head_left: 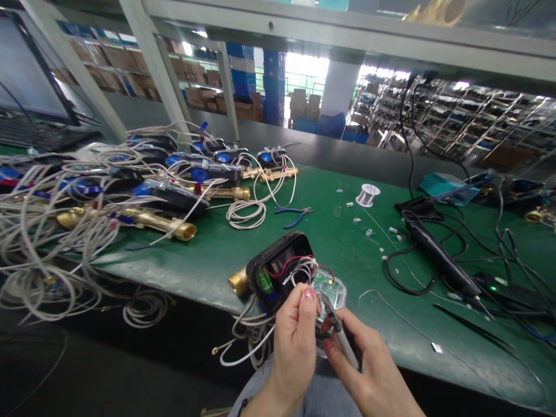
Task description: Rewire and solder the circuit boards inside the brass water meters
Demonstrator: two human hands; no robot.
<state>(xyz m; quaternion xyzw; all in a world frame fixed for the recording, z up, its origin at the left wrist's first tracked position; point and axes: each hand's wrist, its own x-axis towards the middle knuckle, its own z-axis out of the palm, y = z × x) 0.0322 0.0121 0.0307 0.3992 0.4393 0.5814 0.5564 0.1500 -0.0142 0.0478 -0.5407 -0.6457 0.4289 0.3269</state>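
An opened black meter housing [278,267] with a brass fitting [238,282] lies at the front edge of the green bench. Its clear cover with a green circuit board [326,285] sits beside it, joined by red and white wires. My left hand [294,341] pinches white wires near the board. My right hand [369,370] is closed around a slim metal tool [341,333], which looks like tweezers, tip pointing at the board.
Several brass meters with black housings and tangled white cables [143,191] fill the left of the green mat [208,255]. Blue-handled pliers [293,214], a solder spool [367,194], a black soldering iron [438,255] with cables and black tweezers [464,324] lie to the right.
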